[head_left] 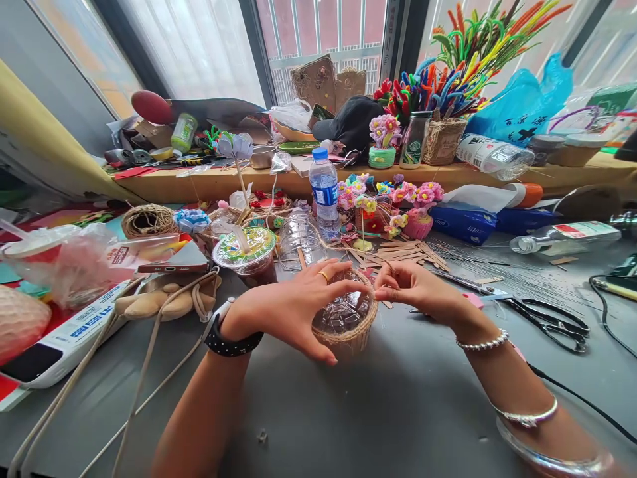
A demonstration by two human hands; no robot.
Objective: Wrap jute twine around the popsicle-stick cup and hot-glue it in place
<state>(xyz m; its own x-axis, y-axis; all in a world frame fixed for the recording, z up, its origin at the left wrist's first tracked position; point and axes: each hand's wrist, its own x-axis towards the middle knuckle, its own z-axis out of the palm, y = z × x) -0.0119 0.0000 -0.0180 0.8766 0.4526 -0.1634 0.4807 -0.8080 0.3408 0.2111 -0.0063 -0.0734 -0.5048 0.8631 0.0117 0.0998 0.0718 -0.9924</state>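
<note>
A round clear plastic container (347,312) stands upright on the grey table, with brown twine (359,332) wound around its side and rim. My left hand (303,302) reaches over it from the left, fingers curved around the rim and thumb at the near side, gripping it. At the right edge of the rim is my right hand (411,289), its thumb and index finger pinched together on what looks like the twine. The twine's far stretch runs beyond the container toward the clear bottle lying behind.
Scissors (552,322) lie at the right beside thin wires. Wooden sticks (413,252), a water bottle (324,192) and crochet flowers stand behind the container. A lidded drink cup (245,251), a twine coil (148,220) and a white box (64,335) are left.
</note>
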